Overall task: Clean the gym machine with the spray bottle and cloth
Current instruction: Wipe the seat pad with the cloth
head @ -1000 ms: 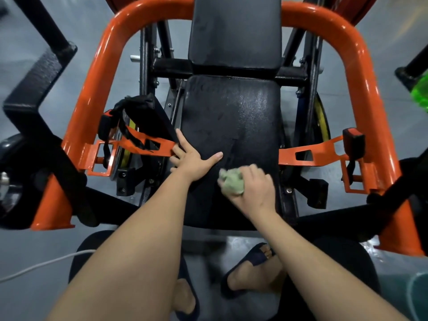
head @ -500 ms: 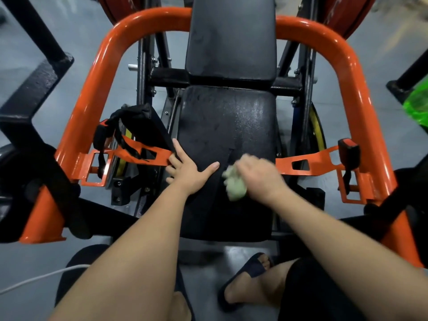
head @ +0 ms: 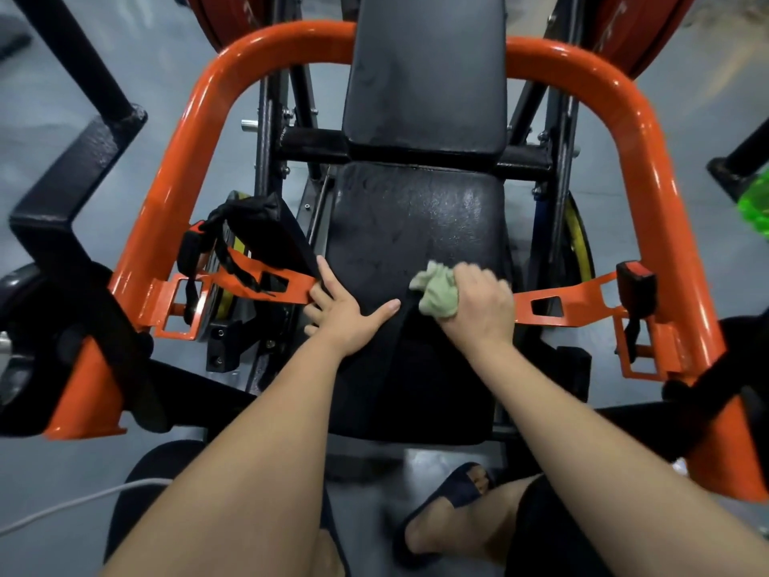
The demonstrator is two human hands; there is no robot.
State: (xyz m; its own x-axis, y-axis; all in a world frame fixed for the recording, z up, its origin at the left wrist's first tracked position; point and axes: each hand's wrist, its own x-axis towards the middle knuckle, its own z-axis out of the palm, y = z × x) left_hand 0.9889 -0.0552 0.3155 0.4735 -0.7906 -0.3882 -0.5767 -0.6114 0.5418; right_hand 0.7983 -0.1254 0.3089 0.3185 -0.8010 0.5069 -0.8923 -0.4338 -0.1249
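Mid-frame, a bunched green cloth (head: 437,295) is gripped in the right hand (head: 478,308) and pressed onto the black seat (head: 416,226) (wet sheen above it), likely for wiping. The left hand (head: 345,316) is rested open, thumb spread, at the seat's left edge, probably for bracing.

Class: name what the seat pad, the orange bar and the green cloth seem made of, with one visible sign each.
Seat pad: probably black vinyl, grained and shiny with wet speckles. Orange bar: likely painted steel tube, glossy highlights. Green cloth: soft matte fabric, crumpled in the right hand.
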